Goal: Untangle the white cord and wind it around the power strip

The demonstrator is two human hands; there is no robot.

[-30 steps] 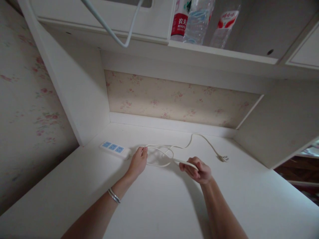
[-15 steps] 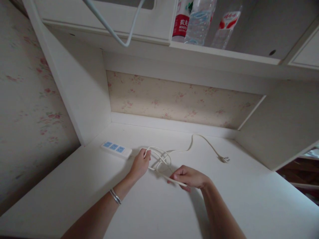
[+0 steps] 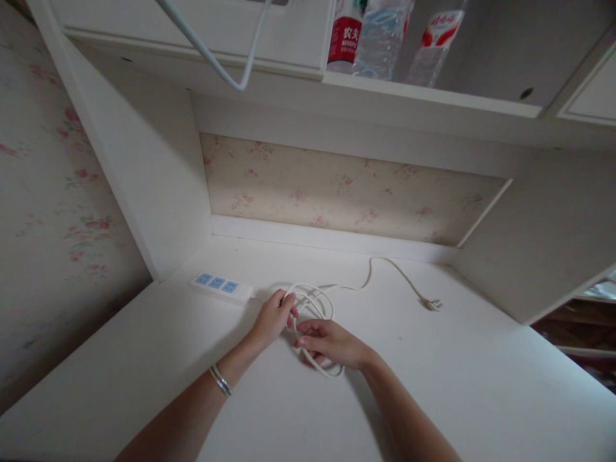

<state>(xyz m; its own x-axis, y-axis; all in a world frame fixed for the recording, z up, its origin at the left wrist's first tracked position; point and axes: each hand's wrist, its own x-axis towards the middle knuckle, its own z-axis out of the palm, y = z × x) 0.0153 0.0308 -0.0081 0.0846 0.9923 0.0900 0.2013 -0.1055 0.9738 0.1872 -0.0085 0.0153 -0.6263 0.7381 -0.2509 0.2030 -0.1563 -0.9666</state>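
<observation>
A white power strip (image 3: 222, 287) with three blue socket faces lies on the desk, left of my hands. Its cream power cord (image 3: 332, 304) is gathered in loose loops at the middle. My left hand (image 3: 276, 314), with silver bangles at the wrist, is closed on the loops, thumb on top. Close beside it, my right hand (image 3: 330, 343) pinches a length of the same cord between thumb and fingers, and a loop hangs below that hand. From the coil the cord runs back and right to its plug (image 3: 432, 304), which rests on the desk.
Above the white desk (image 3: 269, 417) hangs a cabinet shelf (image 3: 433, 97) holding several plastic bottles (image 3: 382, 42). A pale bent rod or cable (image 3: 216, 61) dangles at the upper left. Side panels stand left and right, with floral wallpaper (image 3: 346, 186) behind.
My right hand has moved left, toward my left hand, bringing its length of cord along. A loop now bulges out below it. My left hand keeps its hold; the view shifted slightly.
</observation>
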